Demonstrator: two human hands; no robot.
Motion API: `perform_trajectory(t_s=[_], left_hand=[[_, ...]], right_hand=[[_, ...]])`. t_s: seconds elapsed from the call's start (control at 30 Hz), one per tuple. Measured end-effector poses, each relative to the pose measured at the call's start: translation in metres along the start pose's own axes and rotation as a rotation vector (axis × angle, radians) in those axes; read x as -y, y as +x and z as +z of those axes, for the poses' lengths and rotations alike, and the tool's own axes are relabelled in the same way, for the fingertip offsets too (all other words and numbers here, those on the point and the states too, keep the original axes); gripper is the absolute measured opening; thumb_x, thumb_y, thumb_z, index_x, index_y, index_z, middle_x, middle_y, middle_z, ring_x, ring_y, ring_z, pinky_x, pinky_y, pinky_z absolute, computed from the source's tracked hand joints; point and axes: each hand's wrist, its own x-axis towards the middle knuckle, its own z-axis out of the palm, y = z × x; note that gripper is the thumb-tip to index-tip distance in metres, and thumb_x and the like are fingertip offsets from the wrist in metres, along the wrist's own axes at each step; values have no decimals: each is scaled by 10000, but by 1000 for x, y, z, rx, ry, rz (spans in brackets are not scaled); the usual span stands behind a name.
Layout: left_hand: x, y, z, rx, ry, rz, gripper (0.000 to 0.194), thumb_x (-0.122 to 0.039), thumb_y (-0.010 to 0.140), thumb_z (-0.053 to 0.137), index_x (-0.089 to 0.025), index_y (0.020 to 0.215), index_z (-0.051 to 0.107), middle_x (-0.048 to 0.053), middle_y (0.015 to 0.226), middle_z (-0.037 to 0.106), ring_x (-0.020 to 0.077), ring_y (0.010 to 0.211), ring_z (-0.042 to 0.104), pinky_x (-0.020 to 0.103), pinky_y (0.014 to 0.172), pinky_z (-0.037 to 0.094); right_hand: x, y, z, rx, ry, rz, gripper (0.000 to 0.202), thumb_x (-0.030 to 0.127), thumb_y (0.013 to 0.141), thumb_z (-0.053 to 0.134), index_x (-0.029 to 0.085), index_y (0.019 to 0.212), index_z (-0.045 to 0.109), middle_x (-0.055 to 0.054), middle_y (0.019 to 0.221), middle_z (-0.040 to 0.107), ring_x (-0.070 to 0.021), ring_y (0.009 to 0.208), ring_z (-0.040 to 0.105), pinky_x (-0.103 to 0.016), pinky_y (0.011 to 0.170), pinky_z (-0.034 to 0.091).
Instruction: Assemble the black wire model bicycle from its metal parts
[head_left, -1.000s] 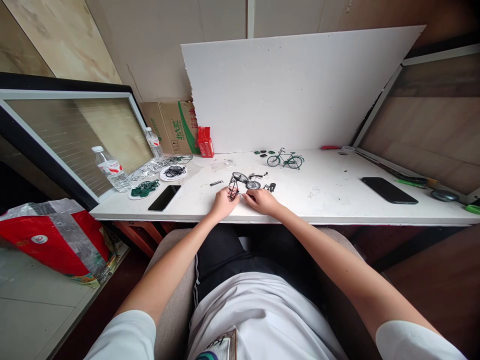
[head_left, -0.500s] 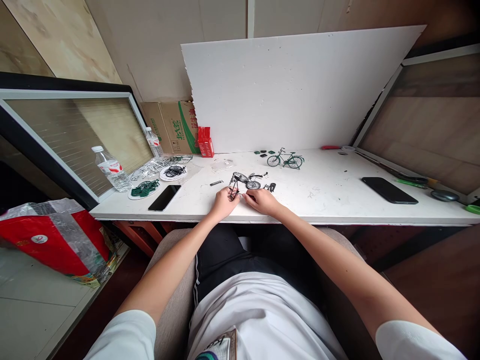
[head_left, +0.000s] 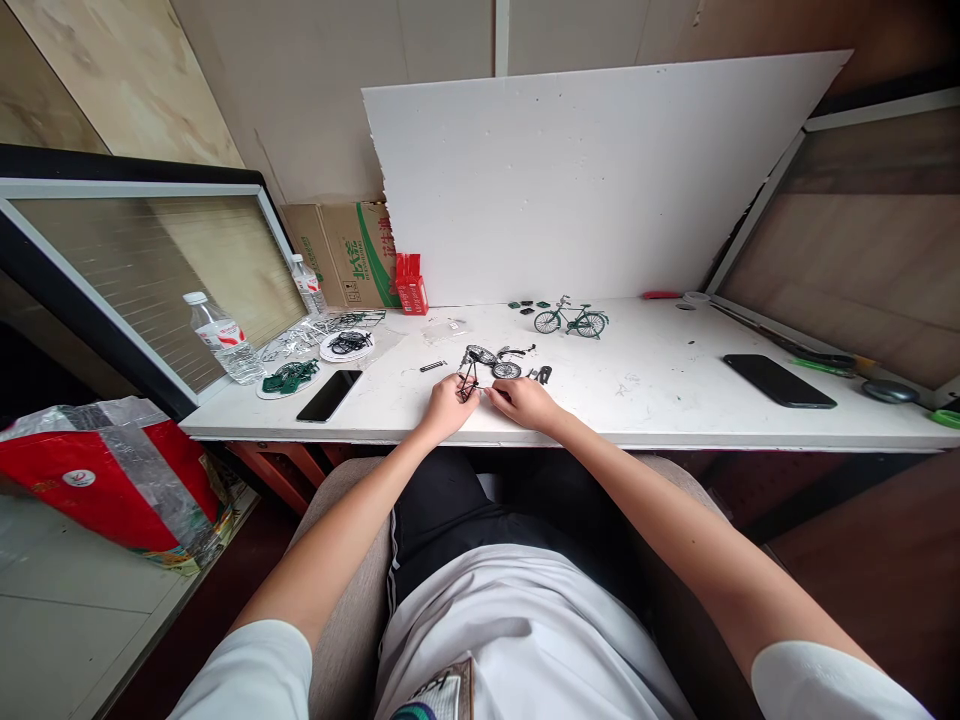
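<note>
My left hand (head_left: pixel 451 400) is closed on a small black model bicycle frame (head_left: pixel 469 372), which sticks up between the fingers. Close to its right, my right hand (head_left: pixel 519 402) is pinched at the frame's lower end; whatever lies between those fingertips is too small to name. Just beyond the hands, black model wheels (head_left: pixel 506 370) lie on the white table with other thin black bicycle parts (head_left: pixel 517 351). A small dark part (head_left: pixel 540 374) rests past my right hand. Farther back stands a green model bicycle (head_left: pixel 571 320), fully shaped with two wheels.
Plates of green parts (head_left: pixel 291 376) and black parts (head_left: pixel 350 344) sit at the left, beside a phone (head_left: pixel 328 396) and water bottles (head_left: pixel 225 340). A red box (head_left: pixel 410 284) stands at the back. Another phone (head_left: pixel 778 381) and a mouse (head_left: pixel 890 390) lie at the right.
</note>
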Motion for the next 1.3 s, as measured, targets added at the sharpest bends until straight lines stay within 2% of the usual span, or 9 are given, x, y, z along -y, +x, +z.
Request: perform_trajectory(t_s=[0.97,1.13,1.3], left_hand=[[-1,0,-1,11,87,21,231,-231,852,736,-131,1058,705,96,937,746,185,803,692,303,760,553],[0,1,0,5,81,21,246,-226,845,736,-130,1070,711,103,969,753,186,818,695,301,761,551],[1,1,0,5,26,17,235,-216,833,746,-131,1050,717,95,946,754,171,781,687,285,736,545]], right_hand=[[0,-1,0,-11,19,-16,416,406,1084,428,179,824,660,-77,731,688,-174,626,543,-294,629,279],[-1,0,1,-23,41,10,339,407,1078,450,174,1012,687,-78,768,712,-192,656,594,-289,638,309],[0,-1,2,-36,85,20,313,417,1065,471,183,1194,635,-45,710,687,-210,639,603,-283,630,322]])
